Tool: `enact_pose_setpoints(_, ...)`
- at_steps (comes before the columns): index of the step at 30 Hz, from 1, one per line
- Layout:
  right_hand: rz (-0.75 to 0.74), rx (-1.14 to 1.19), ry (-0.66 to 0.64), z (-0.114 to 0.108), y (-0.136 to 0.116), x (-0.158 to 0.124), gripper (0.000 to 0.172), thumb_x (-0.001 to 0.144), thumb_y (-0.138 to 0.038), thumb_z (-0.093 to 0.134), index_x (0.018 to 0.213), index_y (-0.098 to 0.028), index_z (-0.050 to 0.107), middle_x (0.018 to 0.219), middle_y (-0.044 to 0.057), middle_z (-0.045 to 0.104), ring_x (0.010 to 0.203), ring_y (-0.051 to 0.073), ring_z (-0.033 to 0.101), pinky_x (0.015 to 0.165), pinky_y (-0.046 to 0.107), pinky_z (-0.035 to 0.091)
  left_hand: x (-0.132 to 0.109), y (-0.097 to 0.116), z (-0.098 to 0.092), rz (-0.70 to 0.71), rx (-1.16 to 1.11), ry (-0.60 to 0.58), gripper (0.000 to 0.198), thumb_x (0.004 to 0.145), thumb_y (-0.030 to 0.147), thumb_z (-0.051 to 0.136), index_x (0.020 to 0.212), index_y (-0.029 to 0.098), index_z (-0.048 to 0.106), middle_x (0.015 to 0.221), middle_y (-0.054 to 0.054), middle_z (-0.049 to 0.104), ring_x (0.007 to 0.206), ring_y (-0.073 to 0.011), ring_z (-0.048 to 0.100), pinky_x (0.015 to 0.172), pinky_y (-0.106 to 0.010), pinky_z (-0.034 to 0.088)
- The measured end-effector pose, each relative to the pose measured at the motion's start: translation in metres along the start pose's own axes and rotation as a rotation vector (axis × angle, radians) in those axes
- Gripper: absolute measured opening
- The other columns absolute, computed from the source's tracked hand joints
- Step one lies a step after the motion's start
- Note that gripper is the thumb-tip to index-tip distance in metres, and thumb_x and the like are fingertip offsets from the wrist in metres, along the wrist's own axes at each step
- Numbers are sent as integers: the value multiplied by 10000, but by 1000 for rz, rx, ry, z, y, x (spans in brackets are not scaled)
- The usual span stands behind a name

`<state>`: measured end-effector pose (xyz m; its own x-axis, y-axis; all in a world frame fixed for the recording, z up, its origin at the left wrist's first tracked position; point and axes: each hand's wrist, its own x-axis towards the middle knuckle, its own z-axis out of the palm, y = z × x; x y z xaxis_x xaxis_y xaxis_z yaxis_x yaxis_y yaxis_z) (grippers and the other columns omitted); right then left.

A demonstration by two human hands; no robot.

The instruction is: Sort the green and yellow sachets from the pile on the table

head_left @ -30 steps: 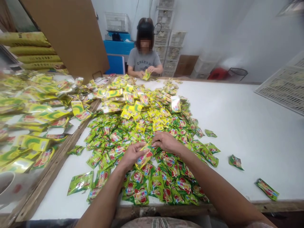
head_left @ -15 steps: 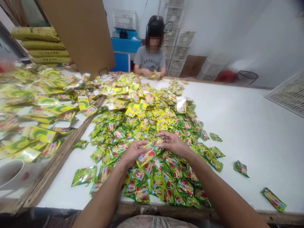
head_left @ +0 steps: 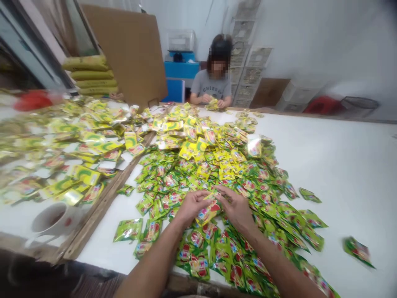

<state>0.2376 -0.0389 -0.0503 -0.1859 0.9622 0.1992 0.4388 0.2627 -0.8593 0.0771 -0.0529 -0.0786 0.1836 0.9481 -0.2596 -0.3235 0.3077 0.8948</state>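
Over the pile of green candy packets (head_left: 169, 180), both hands are at a small flat yellow-and-green candy box (head_left: 208, 212) with a watermelon picture, held at a slant. My left hand (head_left: 192, 207) grips its left side, thumb on top. My right hand (head_left: 238, 209) has its fingers closed around the upper right end; its fingertips partly cover that end, so I cannot tell whether the flap is open. Just beyond my hands, yellow boxes (head_left: 192, 150) lie on top of the green packets.
A wooden strip (head_left: 102, 207) divides the white tabletop (head_left: 338, 174). Left of it lie many yellow cartons (head_left: 87, 174) and a white mug (head_left: 51, 221). A loose packet (head_left: 359, 251) lies at right. Across the table a person (head_left: 212, 85) handles yellow pieces. A brown board (head_left: 130, 54) stands at the back.
The view has swung left, so the scene sits further right. My hands have drawn closer together around the candy box, and more of it is covered.
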Motion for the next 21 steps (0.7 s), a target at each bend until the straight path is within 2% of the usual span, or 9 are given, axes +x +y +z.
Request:
enact_pose_setpoints(3, 57, -35, 102, 5, 4, 1, 233, 774, -411, 566, 881, -218, 640, 833, 63, 674, 791, 229, 621, 743, 358, 484, 0, 2, 1, 26, -62, 15, 417, 549, 392, 786, 870, 143, 690, 671, -19, 673, 585, -131, 575, 607, -242, 425)
enact_pose_setpoints(6, -12, -115, 108, 8, 3, 2, 283, 767, -485, 546, 738, -227, 659, 814, 77, 653, 813, 248, 594, 771, 382, 457, 1, 5, 0, 53, -103, 38, 422, 537, 399, 791, 859, 145, 694, 691, -28, 676, 588, -133, 572, 609, -246, 420)
enact_pose_setpoints(9, -28, -66, -50, 11, -3, 0, 350, 780, -524, 517, 712, -217, 670, 867, 80, 648, 872, 247, 580, 791, 364, 446, -1, 8, -1, 79, -86, 52, 416, 543, 404, 785, 849, 137, 697, 649, -16, 651, 558, -117, 538, 590, -237, 396)
enact_pose_setpoints(12, 103, 72, -236, 17, -7, -3, 404, 771, -549, 529, 673, -177, 651, 710, 44, 635, 747, 212, 584, 671, 304, 461, -3, 10, -1, 77, -32, 25, 383, 581, 410, 760, 825, 120, 702, 623, -15, 630, 572, -116, 530, 600, -234, 393)
enact_pose_setpoints(14, 189, 170, -300, 21, -8, -3, 427, 747, -567, 552, 653, -159, 637, 598, 14, 598, 641, 185, 564, 587, 277, 445, -4, 10, -1, 21, -30, -15, 390, 615, 433, 731, 842, 118, 695, 642, -25, 635, 586, -125, 543, 603, -241, 404)
enact_pose_setpoints(16, 229, 264, -324, 26, -10, -2, 423, 723, -567, 577, 678, -151, 639, 579, 3, 594, 611, 174, 559, 564, 268, 435, -4, 12, -4, -48, -15, -60, 393, 640, 457, 704, 846, 123, 681, 664, -28, 641, 588, -125, 551, 594, -243, 416)
enact_pose_setpoints(19, 223, 314, -284, 31, -15, 5, 373, 723, -516, 589, 785, -153, 649, 663, 19, 637, 658, 183, 586, 601, 279, 448, -2, 31, -19, -128, 170, -69, 342, 637, 451, 700, 754, 132, 659, 616, -13, 626, 529, -116, 531, 527, -231, 410)
enact_pose_setpoints(21, 174, 212, -155, 31, -16, 16, 323, 741, -463, 577, 843, -164, 645, 778, 43, 661, 749, 200, 601, 666, 299, 454, -1, 62, -41, -124, 381, 83, 295, 626, 405, 716, 715, 133, 647, 567, -7, 615, 483, -125, 520, 473, -234, 399)
